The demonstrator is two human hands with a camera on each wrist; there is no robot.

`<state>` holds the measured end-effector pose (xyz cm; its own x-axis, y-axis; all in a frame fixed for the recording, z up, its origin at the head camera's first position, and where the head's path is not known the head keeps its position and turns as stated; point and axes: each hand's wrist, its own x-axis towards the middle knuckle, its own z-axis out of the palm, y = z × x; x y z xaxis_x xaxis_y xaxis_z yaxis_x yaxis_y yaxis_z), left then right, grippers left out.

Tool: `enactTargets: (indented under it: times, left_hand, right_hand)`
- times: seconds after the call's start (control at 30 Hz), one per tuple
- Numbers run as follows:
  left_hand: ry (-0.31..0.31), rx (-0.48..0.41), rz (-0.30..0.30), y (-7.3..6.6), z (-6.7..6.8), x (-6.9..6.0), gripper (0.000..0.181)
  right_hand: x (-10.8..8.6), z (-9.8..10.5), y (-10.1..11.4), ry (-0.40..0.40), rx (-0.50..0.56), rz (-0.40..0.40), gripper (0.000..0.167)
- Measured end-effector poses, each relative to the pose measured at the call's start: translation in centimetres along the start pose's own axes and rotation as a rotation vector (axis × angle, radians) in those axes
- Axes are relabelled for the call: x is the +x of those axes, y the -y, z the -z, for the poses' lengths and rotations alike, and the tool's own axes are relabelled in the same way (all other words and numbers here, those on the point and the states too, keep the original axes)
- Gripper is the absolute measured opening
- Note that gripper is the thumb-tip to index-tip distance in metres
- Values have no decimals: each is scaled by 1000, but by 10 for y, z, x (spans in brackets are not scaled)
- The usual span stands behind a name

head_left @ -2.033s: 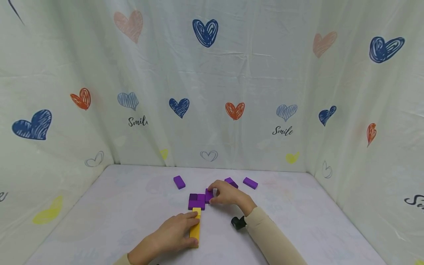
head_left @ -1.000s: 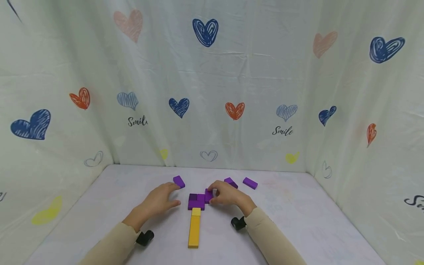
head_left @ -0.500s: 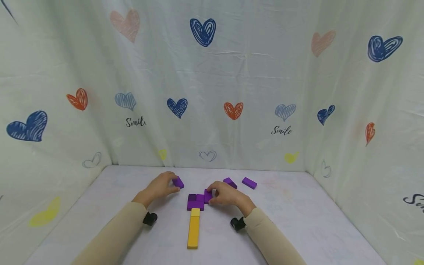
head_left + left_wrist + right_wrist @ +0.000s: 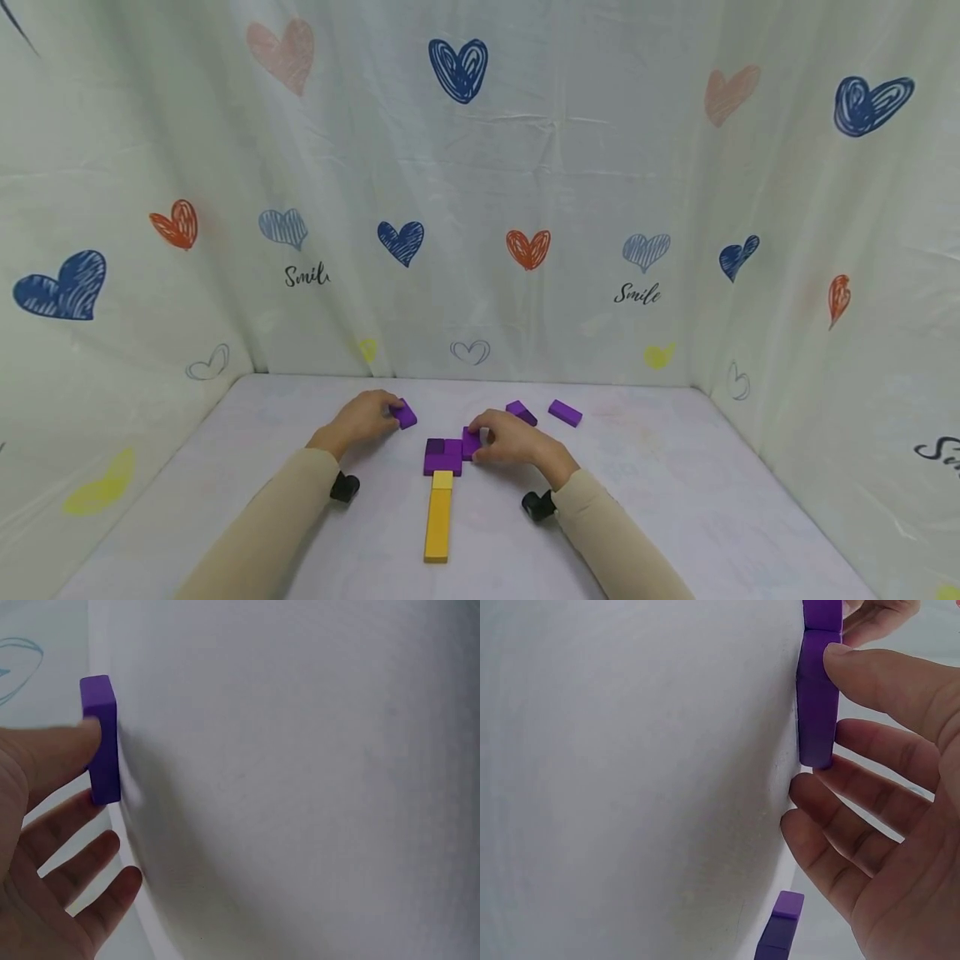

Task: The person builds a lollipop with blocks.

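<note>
My left hand (image 4: 364, 418) pinches a purple block (image 4: 406, 414) at the back left of the table; in the left wrist view its thumb lies on the purple block (image 4: 106, 742) and the other fingers are spread. With thumb and fingertips my right hand (image 4: 517, 442) holds another purple block (image 4: 470, 443), which stands against the right side of a purple block group (image 4: 444, 458). In the right wrist view the thumb presses on that purple block (image 4: 818, 705). Below the group, a small yellow block (image 4: 442, 480) and a long yellow block (image 4: 438, 527) form a column.
Behind my right hand lie two loose purple blocks, one angled (image 4: 522, 412) and one oblong (image 4: 565, 412). A curtain with printed hearts (image 4: 480, 183) hangs around the back and sides of the white table (image 4: 675, 500). Black wrist devices sit under both sleeves.
My left hand has left the yellow blocks, moved up and left, and taken hold of the back-left purple block. My right hand keeps its place on its block. The view has shifted slightly.
</note>
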<state>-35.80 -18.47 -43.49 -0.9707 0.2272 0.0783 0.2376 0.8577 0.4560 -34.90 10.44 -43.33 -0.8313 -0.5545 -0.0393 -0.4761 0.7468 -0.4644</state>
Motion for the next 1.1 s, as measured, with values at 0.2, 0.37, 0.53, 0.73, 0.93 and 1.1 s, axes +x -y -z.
enactTargets:
  times: [0.2, 0.37, 0.53, 0.73, 0.93, 1.1]
  left_hand:
    - [10, -12, 38, -1, 0, 3, 41]
    - [0, -12, 51, 0, -4, 6, 40]
    - [11, -20, 41, -1, -2, 4, 38]
    - [62, -59, 8, -5, -2, -4, 37]
    - [96, -93, -14, -12, -4, -14, 36]
    - [113, -109, -19, -20, -7, -20, 36]
  right_hand:
    - [-1, 0, 0, 2, 10, -4, 44]
    - [-1, -1, 0, 1, 6, -7, 44]
    - [0, 0, 0, 3, 3, -8, 44]
    - [1, 0, 0, 3, 5, -6, 44]
    - [0, 1, 1, 2, 1, 0, 44]
    - [0, 1, 1, 2, -7, 7, 44]
